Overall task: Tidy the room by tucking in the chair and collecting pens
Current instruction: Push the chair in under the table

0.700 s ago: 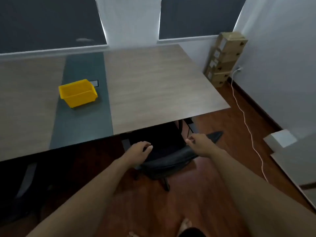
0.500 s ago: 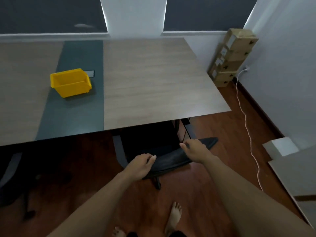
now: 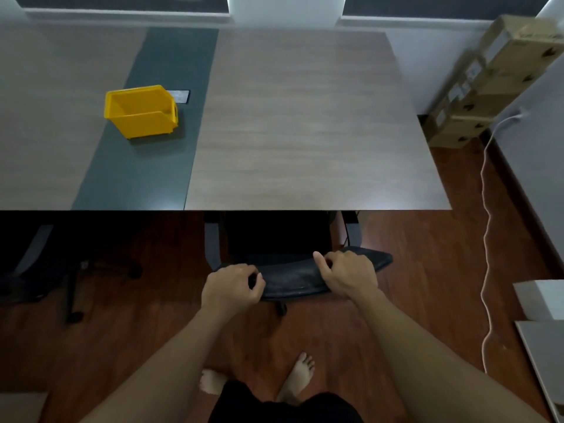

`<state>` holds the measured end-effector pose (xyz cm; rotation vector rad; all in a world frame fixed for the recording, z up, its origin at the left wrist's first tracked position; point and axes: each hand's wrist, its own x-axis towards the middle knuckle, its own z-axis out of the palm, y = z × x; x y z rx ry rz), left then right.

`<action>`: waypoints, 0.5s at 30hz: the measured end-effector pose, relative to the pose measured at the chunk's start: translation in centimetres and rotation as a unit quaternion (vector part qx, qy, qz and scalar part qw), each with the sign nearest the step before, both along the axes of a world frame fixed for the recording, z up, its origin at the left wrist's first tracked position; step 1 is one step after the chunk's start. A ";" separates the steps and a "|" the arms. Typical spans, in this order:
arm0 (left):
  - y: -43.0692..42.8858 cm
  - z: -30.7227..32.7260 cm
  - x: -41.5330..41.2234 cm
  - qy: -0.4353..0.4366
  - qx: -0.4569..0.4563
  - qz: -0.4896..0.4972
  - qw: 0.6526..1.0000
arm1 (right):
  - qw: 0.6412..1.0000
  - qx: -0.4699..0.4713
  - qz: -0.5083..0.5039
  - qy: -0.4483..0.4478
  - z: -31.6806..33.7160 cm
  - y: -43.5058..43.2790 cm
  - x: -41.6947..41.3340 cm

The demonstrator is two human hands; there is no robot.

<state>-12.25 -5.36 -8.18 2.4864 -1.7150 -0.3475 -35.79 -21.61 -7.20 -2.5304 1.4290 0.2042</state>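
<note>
— Black mesh under both palms? Where does the office chair (image 3: 293, 270) sit?

— Seat already beneath the wooden desk (image 3: 305, 132); only the backrest top shows, its long axis running left to right, parallel to the desk edge. The left hand (image 3: 232, 290) curls over its left end, the right hand (image 3: 348, 274) grips nearer the middle.

— So which way to push?

— Straight ahead, I'd judge, both hands evenly. No pens in sight; a yellow bin (image 3: 142, 111) stands far left on the desk.

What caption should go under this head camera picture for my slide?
Both hands, left hand and right hand, grip the black chair backrest at the table edge.
</note>
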 end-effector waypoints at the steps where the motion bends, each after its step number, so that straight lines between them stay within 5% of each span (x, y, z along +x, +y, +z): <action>1: -0.6 -0.1 0.3 -0.001 0.002 0.001 1.000 | 1.000 0.004 -0.002 0.004 0.0 -0.5 0.2; 15: -8.0 -0.9 4.2 -0.020 -0.018 -0.008 1.000 | 0.999 -0.018 -0.049 0.003 -0.4 -6.1 3.2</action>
